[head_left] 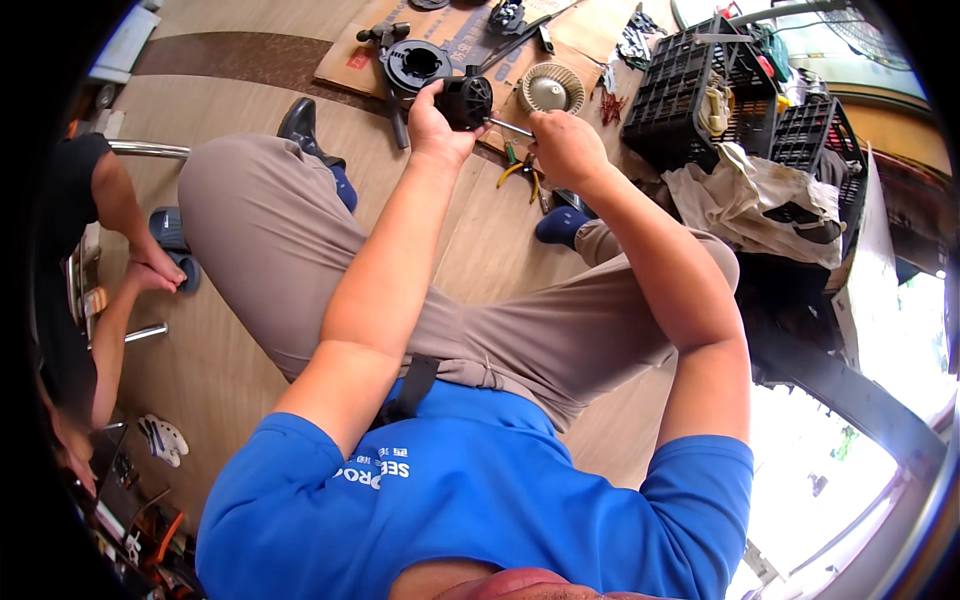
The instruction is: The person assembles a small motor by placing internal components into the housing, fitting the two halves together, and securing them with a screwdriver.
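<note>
My left hand (440, 130) is closed around a black, rounded motor-like part (466, 101) with a ribbed end. In my right hand (566, 146) is a screwdriver (511, 128), its metal shaft pointing left so that the tip meets the side of the black part; its handle is hidden in my fist. Just beyond my left hand lies a black round housing (415, 65) with an open centre. Past the screwdriver sits a cream blower wheel (552, 89). Yellow-handled pliers (521, 176) rest on the floor below my right hand.
Flattened cardboard (350, 62) lies under the parts. Black plastic crates (690, 95) stand at the right, with a beige cloth (757, 195) draped at their front. Another person's bare leg and hand (150, 262) are at the left, near grey slippers (170, 228).
</note>
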Demonstrator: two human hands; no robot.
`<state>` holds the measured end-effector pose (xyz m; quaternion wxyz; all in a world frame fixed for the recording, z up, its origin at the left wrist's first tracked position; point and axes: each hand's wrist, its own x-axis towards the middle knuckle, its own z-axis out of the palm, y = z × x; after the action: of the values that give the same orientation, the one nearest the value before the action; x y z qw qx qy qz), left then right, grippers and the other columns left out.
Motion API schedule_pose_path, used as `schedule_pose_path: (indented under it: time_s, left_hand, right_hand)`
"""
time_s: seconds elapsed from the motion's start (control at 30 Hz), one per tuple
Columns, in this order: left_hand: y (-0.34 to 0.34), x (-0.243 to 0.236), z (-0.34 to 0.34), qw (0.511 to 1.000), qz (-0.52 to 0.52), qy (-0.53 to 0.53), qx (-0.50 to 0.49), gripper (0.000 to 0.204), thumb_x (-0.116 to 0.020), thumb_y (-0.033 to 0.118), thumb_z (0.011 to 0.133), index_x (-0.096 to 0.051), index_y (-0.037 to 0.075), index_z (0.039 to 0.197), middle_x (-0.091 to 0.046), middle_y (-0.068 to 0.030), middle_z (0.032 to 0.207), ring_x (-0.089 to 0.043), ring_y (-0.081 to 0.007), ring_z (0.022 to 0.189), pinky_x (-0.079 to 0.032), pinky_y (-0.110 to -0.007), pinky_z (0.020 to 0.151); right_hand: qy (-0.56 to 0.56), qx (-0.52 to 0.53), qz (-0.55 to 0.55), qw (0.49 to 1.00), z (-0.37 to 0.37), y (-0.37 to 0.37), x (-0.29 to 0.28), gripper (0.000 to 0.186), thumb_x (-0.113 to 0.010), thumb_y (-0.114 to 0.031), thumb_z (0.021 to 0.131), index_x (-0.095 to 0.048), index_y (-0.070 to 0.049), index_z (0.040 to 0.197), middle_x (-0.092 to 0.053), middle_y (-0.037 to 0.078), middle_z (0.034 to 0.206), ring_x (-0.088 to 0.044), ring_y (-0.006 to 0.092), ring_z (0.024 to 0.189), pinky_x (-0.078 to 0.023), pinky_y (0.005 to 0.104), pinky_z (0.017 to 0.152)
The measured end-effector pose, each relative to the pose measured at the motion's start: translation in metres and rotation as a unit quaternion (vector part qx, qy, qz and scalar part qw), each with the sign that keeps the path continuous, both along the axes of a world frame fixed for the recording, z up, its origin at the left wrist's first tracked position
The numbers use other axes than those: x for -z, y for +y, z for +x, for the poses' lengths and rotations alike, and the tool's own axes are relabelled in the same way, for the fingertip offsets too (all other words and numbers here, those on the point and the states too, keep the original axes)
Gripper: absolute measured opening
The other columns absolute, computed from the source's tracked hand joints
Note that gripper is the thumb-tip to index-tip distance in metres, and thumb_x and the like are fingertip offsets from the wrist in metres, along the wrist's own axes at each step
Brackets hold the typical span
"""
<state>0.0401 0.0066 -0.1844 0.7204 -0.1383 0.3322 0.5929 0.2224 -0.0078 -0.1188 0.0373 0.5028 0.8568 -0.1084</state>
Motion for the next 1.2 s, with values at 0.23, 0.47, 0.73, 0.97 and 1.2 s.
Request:
schedule_pose_path:
  time_s: [0.23, 0.47, 0.73, 0.97, 1.2]
  left_hand:
    - [0.001, -0.007, 0.002, 0.997, -0.053, -0.037, -0.031, 0.047, -0.045, 0.037, 0.093, -0.054, 0.008, 0.129, -0.059, -0.0180, 0.131, -0.057, -0.0400, 0.116, -0.046, -0.065, 0.094]
    - [-0.002, -0.023, 0.008, 0.994, -0.045, -0.086, -0.048, 0.044, -0.041, 0.036, 0.094, -0.056, 0.008, 0.124, -0.061, -0.0176, 0.127, -0.057, -0.0396, 0.117, -0.044, -0.065, 0.098]
    - [-0.006, -0.002, 0.019, 0.993, 0.040, -0.113, -0.014, 0.039, -0.043, 0.037, 0.092, -0.061, 0.016, 0.120, -0.066, -0.0108, 0.122, -0.061, -0.0338, 0.112, -0.046, -0.060, 0.094]
    - [-0.015, -0.019, 0.025, 0.993, 0.039, -0.112, -0.015, 0.029, -0.048, 0.035, 0.090, -0.061, 0.025, 0.114, -0.067, -0.0071, 0.118, -0.061, -0.0315, 0.110, -0.046, -0.059, 0.092]
    - [-0.017, -0.022, 0.024, 0.994, 0.017, -0.105, -0.023, 0.026, -0.050, 0.034, 0.090, -0.063, 0.023, 0.109, -0.068, -0.0049, 0.112, -0.063, -0.0279, 0.106, -0.047, -0.057, 0.091]
  right_hand:
    - [0.044, 0.039, -0.032, 0.998, 0.004, -0.001, -0.014, 0.016, -0.070, -0.016, 0.083, -0.063, -0.002, 0.088, -0.066, 0.019, 0.093, -0.064, 0.0378, 0.096, -0.050, 0.0456, 0.085]
    - [0.192, 0.120, -0.045, 0.973, 0.009, 0.001, -0.023, 0.022, -0.074, -0.019, 0.082, -0.068, 0.000, 0.090, -0.067, 0.021, 0.085, -0.065, 0.0378, 0.082, -0.051, 0.0419, 0.074]
    - [0.257, 0.146, -0.062, 0.953, -0.024, -0.002, -0.032, 0.021, -0.071, -0.020, 0.085, -0.068, 0.000, 0.086, -0.065, 0.023, 0.077, -0.064, 0.0408, 0.075, -0.051, 0.0431, 0.068]
    - [0.183, 0.119, -0.029, 0.976, -0.026, -0.001, -0.031, 0.022, -0.069, -0.021, 0.085, -0.067, 0.001, 0.084, -0.066, 0.023, 0.082, -0.065, 0.0426, 0.085, -0.051, 0.0492, 0.076]
    - [0.147, 0.094, 0.003, 0.985, -0.028, -0.002, -0.025, 0.023, -0.069, -0.021, 0.086, -0.064, 0.000, 0.081, -0.066, 0.023, 0.081, -0.064, 0.0427, 0.085, -0.051, 0.0500, 0.077]
